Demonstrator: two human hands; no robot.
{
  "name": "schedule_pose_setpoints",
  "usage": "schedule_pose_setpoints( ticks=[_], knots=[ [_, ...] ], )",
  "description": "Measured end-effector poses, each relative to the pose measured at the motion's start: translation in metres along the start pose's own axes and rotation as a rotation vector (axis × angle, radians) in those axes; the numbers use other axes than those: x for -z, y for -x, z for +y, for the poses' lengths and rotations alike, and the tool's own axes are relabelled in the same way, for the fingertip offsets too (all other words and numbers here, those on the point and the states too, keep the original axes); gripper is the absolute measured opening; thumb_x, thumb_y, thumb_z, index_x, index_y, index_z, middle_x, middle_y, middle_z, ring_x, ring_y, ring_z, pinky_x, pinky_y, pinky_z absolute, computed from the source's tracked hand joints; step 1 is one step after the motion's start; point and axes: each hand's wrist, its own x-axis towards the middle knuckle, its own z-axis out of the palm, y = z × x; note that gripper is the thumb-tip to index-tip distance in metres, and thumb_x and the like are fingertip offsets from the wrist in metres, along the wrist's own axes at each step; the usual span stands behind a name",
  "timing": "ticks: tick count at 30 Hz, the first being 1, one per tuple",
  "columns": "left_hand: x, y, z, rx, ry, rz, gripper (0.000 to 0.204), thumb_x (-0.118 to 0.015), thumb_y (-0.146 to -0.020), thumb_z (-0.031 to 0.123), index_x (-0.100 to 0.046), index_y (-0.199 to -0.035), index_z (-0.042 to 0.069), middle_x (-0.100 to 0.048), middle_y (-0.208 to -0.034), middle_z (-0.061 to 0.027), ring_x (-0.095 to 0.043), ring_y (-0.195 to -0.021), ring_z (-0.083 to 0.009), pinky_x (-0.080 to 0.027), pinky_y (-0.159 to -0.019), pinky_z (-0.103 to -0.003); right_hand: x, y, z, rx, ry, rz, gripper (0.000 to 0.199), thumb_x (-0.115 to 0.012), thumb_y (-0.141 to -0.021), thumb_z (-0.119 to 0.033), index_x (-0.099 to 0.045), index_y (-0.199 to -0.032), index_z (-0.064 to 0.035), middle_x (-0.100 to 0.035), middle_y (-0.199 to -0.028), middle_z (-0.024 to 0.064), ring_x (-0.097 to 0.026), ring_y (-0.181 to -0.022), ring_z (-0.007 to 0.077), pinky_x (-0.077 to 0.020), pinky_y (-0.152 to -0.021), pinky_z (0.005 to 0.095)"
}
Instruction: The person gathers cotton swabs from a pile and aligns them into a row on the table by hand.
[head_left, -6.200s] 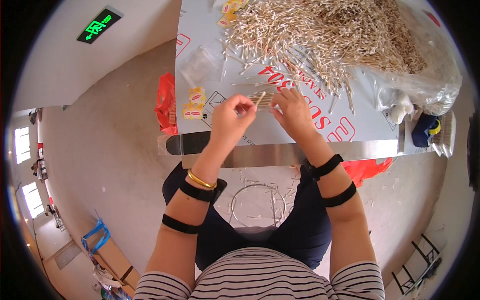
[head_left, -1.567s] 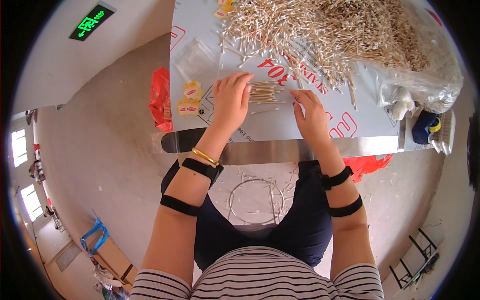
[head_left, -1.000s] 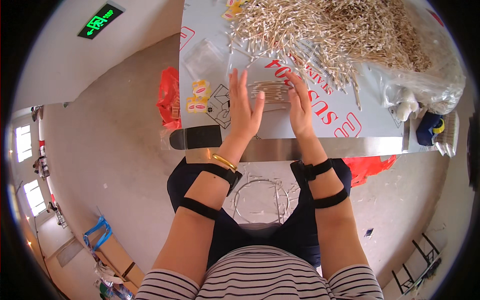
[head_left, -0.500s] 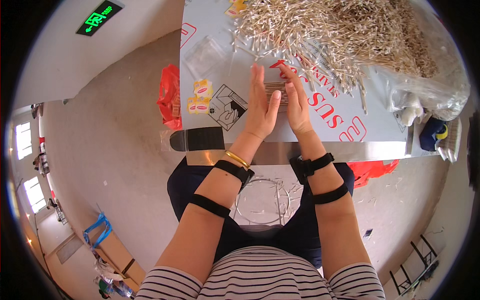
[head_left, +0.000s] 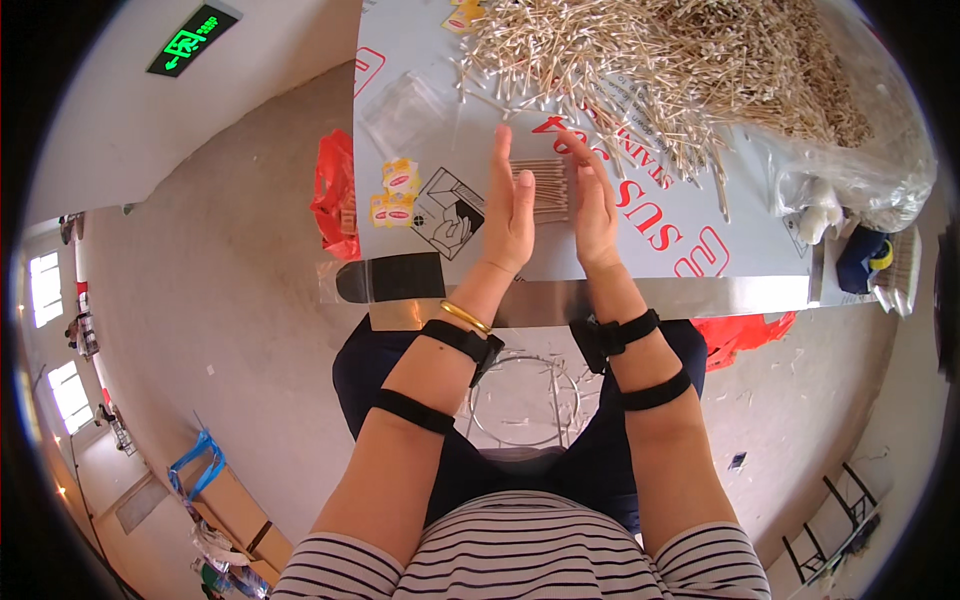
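A neat stack of cotton swabs [head_left: 545,190] lies crosswise on the table between my hands, its sticks running left to right. My left hand [head_left: 511,205] stands on edge with fingers straight, its palm at the stack's left ends and its thumb overlapping them. On the other side, my right hand [head_left: 594,210] is also held upright with fingers stretched, a narrow gap showing between it and the right ends. Beyond them spreads a big loose heap of cotton swabs [head_left: 680,70], with stray swabs along its near edge.
Small yellow-and-white labels [head_left: 398,195] and a clear plastic bag [head_left: 405,112] lie at left on the film-covered table [head_left: 640,255]. A black pad [head_left: 390,278] sits at the front-left edge. Clear plastic sheeting [head_left: 840,185] and a blue tape dispenser [head_left: 862,262] are at right.
My hands have drawn slightly apart, the left one shifting left. More of the swab stack shows between them. The view has moved a little.
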Motion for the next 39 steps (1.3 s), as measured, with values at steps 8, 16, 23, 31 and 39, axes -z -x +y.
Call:
schedule_pose_setpoints(
  ticks=[8, 16, 23, 31, 39],
  knots=[
    [0.016, 0.005, 0.000, -0.207, -0.664, -0.279, 0.061, -0.051, -0.107, 0.034, -0.041, -0.156, 0.000, -0.039, -0.163, -0.0193, -0.033, -0.154, -0.0401, -0.026, -0.126, -0.054, 0.033, 0.016, -0.010, 0.018, 0.184, 0.017, 0.049, -0.034, -0.110, -0.021, -0.053, -0.147, 0.0048, -0.056, -0.151, 0.0140, -0.047, -0.144, 0.0230, -0.0284, -0.124, 0.0362],
    [0.009, 0.012, 0.000, -0.259, -0.911, -0.252, 0.063, -0.060, -0.102, 0.031, -0.044, -0.152, -0.003, -0.044, -0.158, -0.0188, -0.040, -0.149, -0.0378, -0.028, -0.125, -0.056, 0.029, 0.034, -0.033, 0.118, 0.797, -0.016, 0.046, -0.052, -0.101, -0.006, -0.053, -0.147, 0.0005, -0.054, -0.150, 0.0197, -0.046, -0.146, 0.0377, -0.0383, -0.120, 0.0440],
    [0.012, 0.015, -0.003, -0.226, -0.822, -0.244, 0.052, -0.061, -0.102, 0.022, -0.051, -0.150, 0.003, -0.051, -0.143, -0.0159, -0.047, -0.140, -0.0347, -0.031, -0.124, -0.055, 0.034, 0.039, -0.025, 0.251, 1.064, -0.106, 0.055, -0.055, -0.097, -0.004, -0.047, -0.152, 0.0008, -0.048, -0.156, 0.0183, -0.042, -0.149, 0.0368, -0.0373, -0.122, 0.0469],
    [0.006, 0.012, -0.004, -0.222, -0.992, -0.219, 0.056, -0.050, -0.107, 0.030, -0.043, -0.158, 0.007, -0.040, -0.164, -0.0112, -0.034, -0.154, -0.0319, -0.021, -0.127, -0.058, 0.033, 0.038, -0.014, 0.225, 1.483, -0.210, 0.089, -0.052, -0.101, -0.061, -0.030, -0.163, -0.0012, -0.026, -0.172, 0.0143, -0.020, -0.161, 0.0291, -0.0163, -0.130, 0.0496],
    [0.007, 0.012, -0.009, -0.193, -1.012, -0.280, 0.059, -0.048, -0.108, 0.034, -0.040, -0.161, 0.012, -0.035, -0.169, -0.0053, -0.030, -0.157, -0.0278, -0.015, -0.128, -0.058, 0.036, 0.038, -0.008, 0.271, 1.574, -0.277, 0.092, -0.051, -0.099, -0.066, -0.030, -0.164, -0.0027, -0.026, -0.172, 0.0140, -0.019, -0.161, 0.0291, -0.0157, -0.129, 0.0534]
  ],
)
